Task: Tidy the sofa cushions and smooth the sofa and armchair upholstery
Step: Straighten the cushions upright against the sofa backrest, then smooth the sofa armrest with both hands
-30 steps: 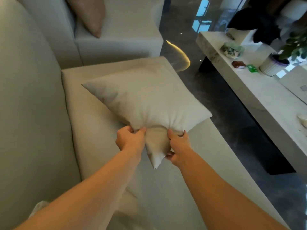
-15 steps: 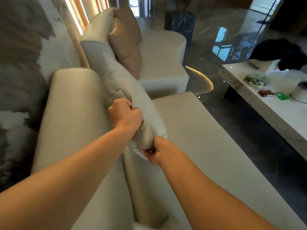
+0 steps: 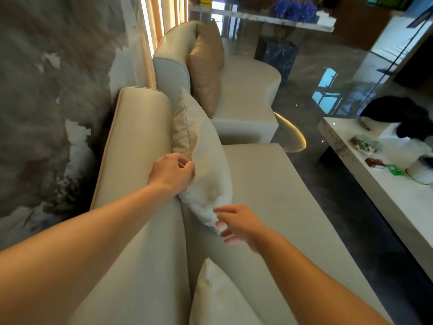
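A pale beige cushion (image 3: 201,146) stands on edge against the backrest of the beige sofa (image 3: 269,195). My left hand (image 3: 172,172) pinches the cushion's near top edge against the backrest. At the cushion's lower near corner hovers my right hand (image 3: 236,225), fingers spread, just touching or barely off the fabric. A second pale cushion (image 3: 218,299) leans at the bottom of the view. Beyond the sofa's end stands the armchair (image 3: 243,90) with a tan cushion (image 3: 206,71) upright against its back.
A white marble coffee table (image 3: 379,191) runs along the right with small items and a dark cloth on it. Dark glossy floor lies between it and the sofa. A rough grey wall is behind the sofa on the left.
The cushion went from lying flat on the seat to standing against the backrest. My right hand has let go of its lower corner and opened; my left hand still holds the top edge.
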Demonstrator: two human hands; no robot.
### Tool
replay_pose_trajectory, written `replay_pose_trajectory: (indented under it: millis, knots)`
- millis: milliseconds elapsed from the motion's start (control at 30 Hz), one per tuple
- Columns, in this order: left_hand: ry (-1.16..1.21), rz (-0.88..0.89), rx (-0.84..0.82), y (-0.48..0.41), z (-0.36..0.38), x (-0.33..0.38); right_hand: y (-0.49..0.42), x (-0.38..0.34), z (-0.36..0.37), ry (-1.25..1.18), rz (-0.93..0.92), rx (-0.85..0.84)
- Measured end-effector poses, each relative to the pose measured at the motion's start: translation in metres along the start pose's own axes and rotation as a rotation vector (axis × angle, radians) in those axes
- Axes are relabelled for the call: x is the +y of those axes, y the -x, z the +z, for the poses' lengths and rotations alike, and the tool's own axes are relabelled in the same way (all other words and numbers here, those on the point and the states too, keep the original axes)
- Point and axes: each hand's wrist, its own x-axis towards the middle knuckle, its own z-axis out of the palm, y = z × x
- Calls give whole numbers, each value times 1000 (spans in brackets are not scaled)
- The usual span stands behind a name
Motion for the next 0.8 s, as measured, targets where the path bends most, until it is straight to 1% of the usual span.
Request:
replay_pose_trajectory:
  millis: [33, 100, 167, 200, 233, 267, 333, 400, 467, 567, 600, 667, 800]
  knots:
    - [-40, 28, -4, 15, -3, -2, 15, 12, -14, 44, -35, 10]
    - [-158, 75, 5, 53, -10, -10, 49, 40, -40, 27, -41, 9]
    - [-432, 160, 17, 105, -18, -26, 84, 78, -58, 55, -39, 11]
    - [-594, 200, 17, 139, -20, -36, 102, 101, -66, 124, -52, 14]
    - [-714, 228, 13, 173, -22, -47, 119, 126, -73, 246, -79, 15]
    - [-750, 204, 6, 207, -24, -56, 138, 153, -80, 418, -116, 4]
    - [-740, 75, 32, 275, -25, -67, 183, 206, -86, 757, -156, -60]
    - [-767, -48, 43, 340, -24, -69, 238, 257, -87, 928, -94, -182]
    - [-776, -94, 53, 405, -20, -65, 292, 308, -86, 1007, 0, -301]
    - [-779, -101, 58, 504, -15, -62, 374, 367, -82, 992, 106, -415]
    - [-783, -105, 49, 533, -12, -63, 396, 383, -81, 991, 120, -412]
    - [-798, -116, 39, 579, -6, -63, 430, 405, -76, 1023, 75, -319]
    - [-826, -132, -1, 636, -4, -60, 470, 415, -64, 1176, -15, -167]
